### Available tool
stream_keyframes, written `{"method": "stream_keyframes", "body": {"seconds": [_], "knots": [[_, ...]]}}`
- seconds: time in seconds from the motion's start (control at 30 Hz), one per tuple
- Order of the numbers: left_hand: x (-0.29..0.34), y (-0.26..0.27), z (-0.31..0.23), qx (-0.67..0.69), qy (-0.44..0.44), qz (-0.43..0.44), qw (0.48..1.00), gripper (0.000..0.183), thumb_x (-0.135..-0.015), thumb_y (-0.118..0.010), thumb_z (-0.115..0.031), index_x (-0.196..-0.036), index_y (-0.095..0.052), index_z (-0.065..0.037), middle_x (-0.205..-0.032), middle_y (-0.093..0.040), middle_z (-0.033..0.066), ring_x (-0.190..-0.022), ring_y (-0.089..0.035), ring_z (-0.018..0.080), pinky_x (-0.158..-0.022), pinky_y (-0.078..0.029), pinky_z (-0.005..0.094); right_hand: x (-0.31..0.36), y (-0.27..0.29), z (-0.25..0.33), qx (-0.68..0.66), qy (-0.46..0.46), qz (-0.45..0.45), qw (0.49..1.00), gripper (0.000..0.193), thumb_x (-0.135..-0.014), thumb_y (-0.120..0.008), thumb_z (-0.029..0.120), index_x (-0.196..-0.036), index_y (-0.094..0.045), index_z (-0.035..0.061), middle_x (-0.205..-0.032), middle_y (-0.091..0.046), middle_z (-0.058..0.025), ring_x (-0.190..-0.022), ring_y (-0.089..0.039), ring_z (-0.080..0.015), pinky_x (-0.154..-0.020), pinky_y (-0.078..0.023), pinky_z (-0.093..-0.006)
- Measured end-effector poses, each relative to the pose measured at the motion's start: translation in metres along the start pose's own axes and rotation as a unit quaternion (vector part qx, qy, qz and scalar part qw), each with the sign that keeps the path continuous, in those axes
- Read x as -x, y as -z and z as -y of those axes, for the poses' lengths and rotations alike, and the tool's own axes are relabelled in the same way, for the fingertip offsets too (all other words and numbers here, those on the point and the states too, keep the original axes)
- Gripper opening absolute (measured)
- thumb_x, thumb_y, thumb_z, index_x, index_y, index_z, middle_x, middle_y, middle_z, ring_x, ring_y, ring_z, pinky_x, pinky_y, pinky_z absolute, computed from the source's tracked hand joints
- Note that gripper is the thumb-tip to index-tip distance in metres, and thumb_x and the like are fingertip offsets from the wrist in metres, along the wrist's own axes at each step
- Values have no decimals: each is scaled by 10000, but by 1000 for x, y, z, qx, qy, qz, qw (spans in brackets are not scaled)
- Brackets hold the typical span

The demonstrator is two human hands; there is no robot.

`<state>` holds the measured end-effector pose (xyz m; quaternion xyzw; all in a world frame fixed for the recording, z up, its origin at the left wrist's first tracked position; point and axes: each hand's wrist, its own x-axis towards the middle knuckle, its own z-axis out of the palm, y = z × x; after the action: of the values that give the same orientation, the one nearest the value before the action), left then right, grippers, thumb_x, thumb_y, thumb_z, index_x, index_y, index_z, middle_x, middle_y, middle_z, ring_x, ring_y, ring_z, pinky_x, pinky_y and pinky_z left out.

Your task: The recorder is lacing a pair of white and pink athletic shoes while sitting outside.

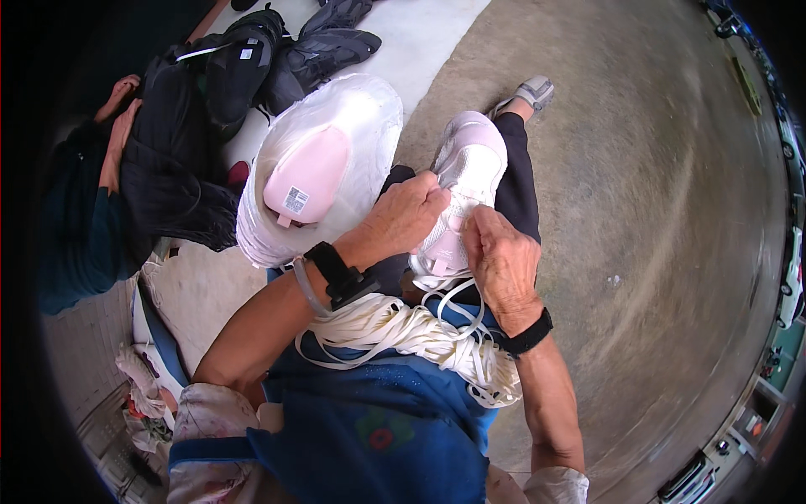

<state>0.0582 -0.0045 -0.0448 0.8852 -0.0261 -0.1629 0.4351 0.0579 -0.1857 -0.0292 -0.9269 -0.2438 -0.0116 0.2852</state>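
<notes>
A pink and white sneaker (pixel 472 161) lies over my lap, toe pointing away from me. At its left edge, beside the lacing area, my left hand (pixel 407 212) is closed in a pinch on the sneaker. My right hand (pixel 504 256) has thumb and forefinger pressed together at the opposite side of the lacing, seemingly on a white shoelace; the fingertips hide most of it. Loose lace ends hang by the heel opening. Across my blue apron (pixel 361 428) rests a thick bundle of white shoelaces (pixel 395 329).
Left of the sneaker sits a white bag-like wrap (pixel 369 109) around another pink shoe piece (pixel 312 176). Black shoes (pixel 315 63) are heaped on a white surface beyond. At far left, another person's hands (pixel 119 118) hold dark material. Concrete floor (pixel 638 193) spreads to the right.
</notes>
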Motion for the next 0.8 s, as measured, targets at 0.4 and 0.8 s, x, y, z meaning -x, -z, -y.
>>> {"method": "stream_keyframes", "body": {"seconds": [0.4, 0.8], "knots": [[-5, 5, -10, 150, 179, 25, 972, 508, -885, -583, -423, -856, -531, 81, -640, -593, 168, -439, -593, 196, -362, -486, 286, 22, 15, 13, -228, -228, 46, 946, 167, -901, -585, 109, -804, -576, -26, -613, -578, -209, -561, -608, -351, -526, -460, -391], [2, 3, -2, 83, 113, -4, 990, 458, -884, -564, -383, -861, -546, 75, -737, -622, 175, -558, -623, 235, -537, -503, 338, 23, -22, 50, -196, -99, 105, 970, 76, -872, -545, 60, -875, -574, -11, -661, -581, -266, -658, -604, -442, -583, -484, -487]]}}
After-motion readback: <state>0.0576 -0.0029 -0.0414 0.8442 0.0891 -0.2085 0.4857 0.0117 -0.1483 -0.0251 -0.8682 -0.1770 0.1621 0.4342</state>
